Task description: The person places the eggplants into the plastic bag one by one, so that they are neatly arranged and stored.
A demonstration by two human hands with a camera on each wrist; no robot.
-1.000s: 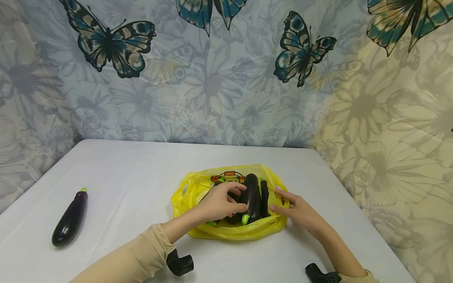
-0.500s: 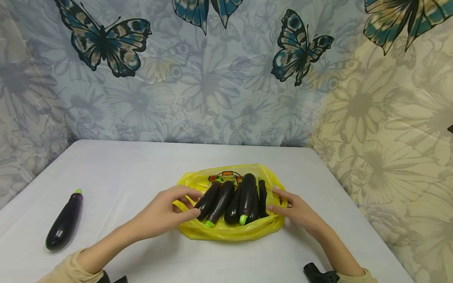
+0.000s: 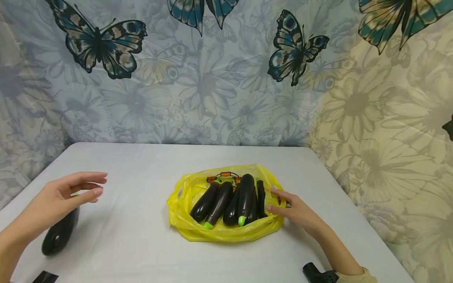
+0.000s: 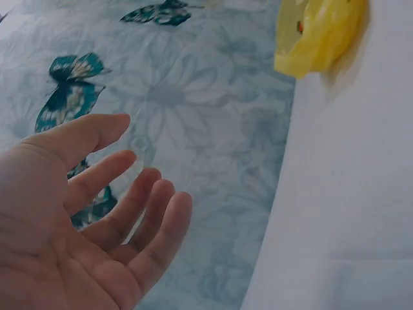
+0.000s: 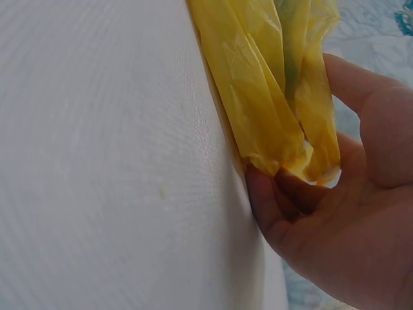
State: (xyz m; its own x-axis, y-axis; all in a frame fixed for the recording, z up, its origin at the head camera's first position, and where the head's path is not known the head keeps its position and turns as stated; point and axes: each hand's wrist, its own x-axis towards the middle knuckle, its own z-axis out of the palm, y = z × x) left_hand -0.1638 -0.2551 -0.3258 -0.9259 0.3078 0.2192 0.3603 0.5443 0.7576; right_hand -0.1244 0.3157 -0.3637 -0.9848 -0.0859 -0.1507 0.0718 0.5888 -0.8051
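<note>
My left hand hovers over a single dark eggplant on the left of the table, partly covering its green stem end. Its fingers are loosely bent with nothing between them, as the left wrist view of the hand also shows. A yellow plastic bag lies spread wide at the middle, with several eggplants side by side in it. At the bag's right edge my right hand holds the plastic. In the right wrist view, its thumb and curled fingers lie around the bag's edge.
A white cloth covers the table. Behind it hangs a patterned fabric with butterflies and flowers. A black wrist mount shows below the right hand.
My left hand has left the eggplants in the bag and swung left to above the lone eggplant. The right hand stays at the bag's right edge. The head view has shifted slightly.
</note>
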